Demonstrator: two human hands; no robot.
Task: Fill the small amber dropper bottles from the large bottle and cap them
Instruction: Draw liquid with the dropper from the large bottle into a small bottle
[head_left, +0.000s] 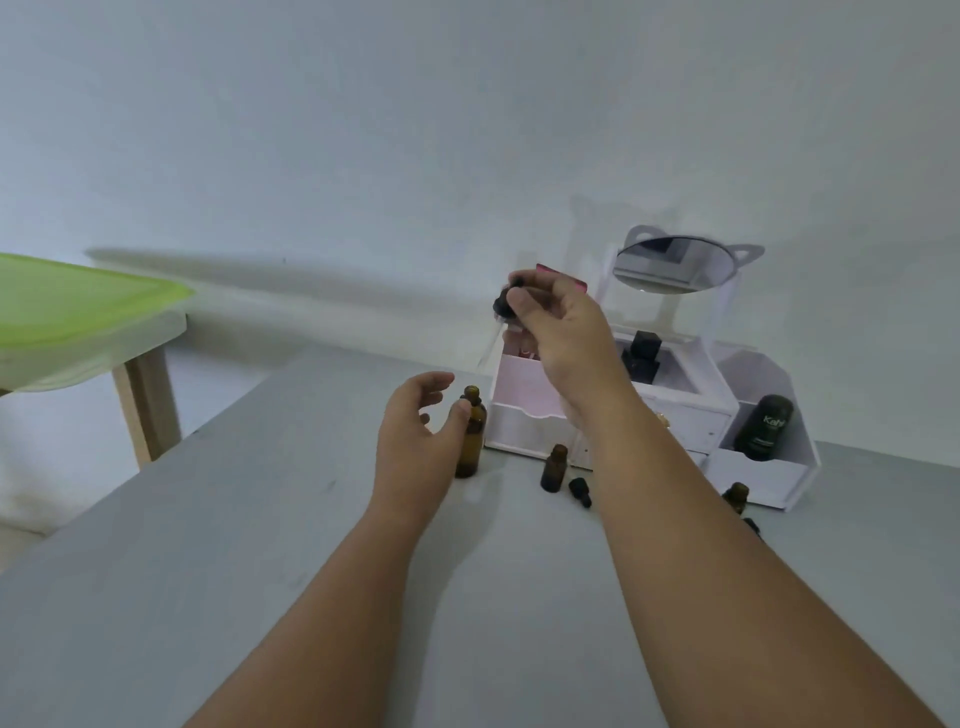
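The large amber glass bottle (471, 434) stands upright and uncapped on the grey table (260, 545), just in front of the left corner of a white plastic cosmetic organiser (769, 475). The left hand (415, 441) cups its left side, thumb touching the bottle's shoulder, the other fingers loosely curled and apart from the glass. Above it, the right hand (563, 332) is raised and pinches a black rubber-bulbed dropper cap (506, 301) between thumb and fingertips, its clear glass pipette hanging down.

To the right, a small amber dropper bottle (554, 467) stands open, with a black dropper cap (580, 491) lying just beside it. A second small amber bottle (736, 496) shows past the right forearm, partly hidden. The organiser holds a dark tube (762, 426), black-capped bottles (644, 353) and a round mirror (675, 265) on top.
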